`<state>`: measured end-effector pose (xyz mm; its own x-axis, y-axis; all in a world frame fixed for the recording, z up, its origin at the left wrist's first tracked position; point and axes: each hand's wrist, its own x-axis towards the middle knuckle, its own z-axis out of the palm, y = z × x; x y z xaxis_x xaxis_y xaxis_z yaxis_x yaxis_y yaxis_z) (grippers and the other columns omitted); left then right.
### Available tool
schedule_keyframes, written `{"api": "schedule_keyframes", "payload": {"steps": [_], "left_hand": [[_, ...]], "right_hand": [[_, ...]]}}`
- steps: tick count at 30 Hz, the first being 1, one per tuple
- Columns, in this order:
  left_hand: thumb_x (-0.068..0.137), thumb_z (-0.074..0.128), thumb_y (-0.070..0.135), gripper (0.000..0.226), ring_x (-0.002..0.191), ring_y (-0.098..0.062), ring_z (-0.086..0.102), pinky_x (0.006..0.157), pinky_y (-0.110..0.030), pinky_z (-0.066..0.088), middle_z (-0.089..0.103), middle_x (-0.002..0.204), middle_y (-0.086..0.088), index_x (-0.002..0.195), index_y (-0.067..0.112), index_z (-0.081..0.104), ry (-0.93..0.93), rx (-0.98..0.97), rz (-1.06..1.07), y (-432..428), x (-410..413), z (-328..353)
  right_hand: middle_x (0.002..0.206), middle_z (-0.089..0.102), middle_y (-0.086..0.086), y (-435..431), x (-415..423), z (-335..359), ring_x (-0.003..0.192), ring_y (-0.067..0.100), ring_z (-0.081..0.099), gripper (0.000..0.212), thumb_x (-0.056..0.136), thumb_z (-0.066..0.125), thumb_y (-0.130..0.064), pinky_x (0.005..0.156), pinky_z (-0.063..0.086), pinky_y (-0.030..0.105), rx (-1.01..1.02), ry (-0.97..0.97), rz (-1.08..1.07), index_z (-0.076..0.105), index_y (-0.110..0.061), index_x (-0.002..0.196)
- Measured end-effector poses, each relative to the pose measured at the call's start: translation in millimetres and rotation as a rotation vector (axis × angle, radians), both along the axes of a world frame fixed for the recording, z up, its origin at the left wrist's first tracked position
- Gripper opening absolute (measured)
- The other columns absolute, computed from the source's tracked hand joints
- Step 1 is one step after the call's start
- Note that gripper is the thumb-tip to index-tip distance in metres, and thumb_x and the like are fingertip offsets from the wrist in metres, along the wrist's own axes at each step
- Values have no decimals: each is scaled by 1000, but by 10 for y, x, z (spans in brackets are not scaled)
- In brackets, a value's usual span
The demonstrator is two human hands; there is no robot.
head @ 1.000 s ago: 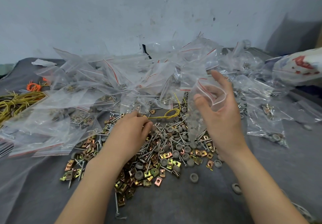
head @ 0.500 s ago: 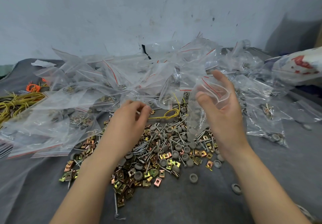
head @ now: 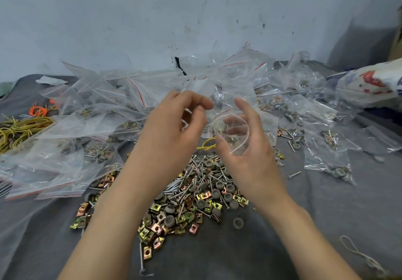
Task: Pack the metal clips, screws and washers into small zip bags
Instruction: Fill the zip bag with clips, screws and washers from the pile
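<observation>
A loose heap lies on the grey cloth below my hands: brass-coloured metal clips [head: 156, 229], long screws [head: 185, 184] and grey cup washers [head: 238, 223]. My right hand [head: 252, 162] holds a small clear zip bag [head: 233, 132] above the heap, its mouth spread into a ring toward me. My left hand [head: 174, 127] is raised beside the bag mouth with thumb and fingertips pinched together. A thin pale sliver like a screw shank shows between those fingers; the rest of what they pinch is hidden.
Filled zip bags [head: 91, 149] are piled left and behind, more at the right [head: 326, 155]. Yellow wire ties [head: 19, 127] and orange ties [head: 39, 111] lie far left. A printed sack [head: 374, 84] sits at the right edge, a loose screw [head: 294, 174] and a rubber band [head: 356, 253] on the cloth.
My left hand has lifted off the heap and moved up and right to the bag mouth, fingers pinched. My right hand has tipped the open bag toward it.
</observation>
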<state>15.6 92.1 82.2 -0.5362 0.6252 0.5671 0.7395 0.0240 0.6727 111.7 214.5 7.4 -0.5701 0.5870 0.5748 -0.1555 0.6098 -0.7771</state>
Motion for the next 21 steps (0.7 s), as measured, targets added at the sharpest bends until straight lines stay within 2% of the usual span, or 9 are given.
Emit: {"api": "schedule_keyframes", "payload": {"steps": [3, 6, 11, 14, 18, 21], "left_hand": [[99, 52, 20, 19, 90, 6, 58, 72, -5, 39, 60, 101, 16, 100, 30, 67, 69, -10, -26, 27, 97, 75], [98, 50, 23, 19, 94, 4, 56, 75, -6, 36, 58, 101, 16, 102, 31, 67, 142, -100, -56, 55, 150, 73], [98, 48, 24, 28, 104, -2, 54, 84, -17, 39, 59, 110, 18, 109, 40, 67, 209, -217, -114, 64, 186, 44], [100, 49, 22, 29, 113, -3, 54, 95, -23, 43, 60, 116, 19, 112, 41, 66, 224, -180, -131, 45, 182, 60], [101, 48, 23, 27, 111, 2, 54, 90, -15, 41, 59, 115, 22, 114, 37, 66, 222, -120, -75, -7, 96, 59], [101, 47, 26, 26, 105, 6, 55, 85, -10, 40, 59, 112, 23, 115, 38, 65, 174, -138, -25, -76, -10, 39]], "right_hand": [[126, 58, -18, -7, -3, -22, 117, 2, 58, 70, 82, 64, -51, 92, 43, 9, -5, 13, 11, 31, -55, 143], [126, 59, -18, 9, 0, -28, 117, 1, 58, 72, 80, 66, -50, 90, 45, 9, -14, 24, 11, 31, -55, 142], [132, 57, -23, 13, 7, -24, 121, -2, 56, 75, 77, 65, -55, 90, 46, 8, -17, 20, 6, 30, -55, 144], [134, 57, -19, 16, 12, -18, 122, -2, 56, 77, 78, 67, -55, 92, 44, 8, -34, 26, 11, 28, -56, 145], [119, 58, -26, 24, -5, -14, 113, 1, 60, 72, 83, 67, -49, 87, 45, 8, -39, 44, 5, 30, -53, 145], [116, 59, -26, 41, 2, -12, 110, 3, 61, 69, 87, 66, -42, 86, 44, 8, -48, 60, 0, 33, -47, 148]]}}
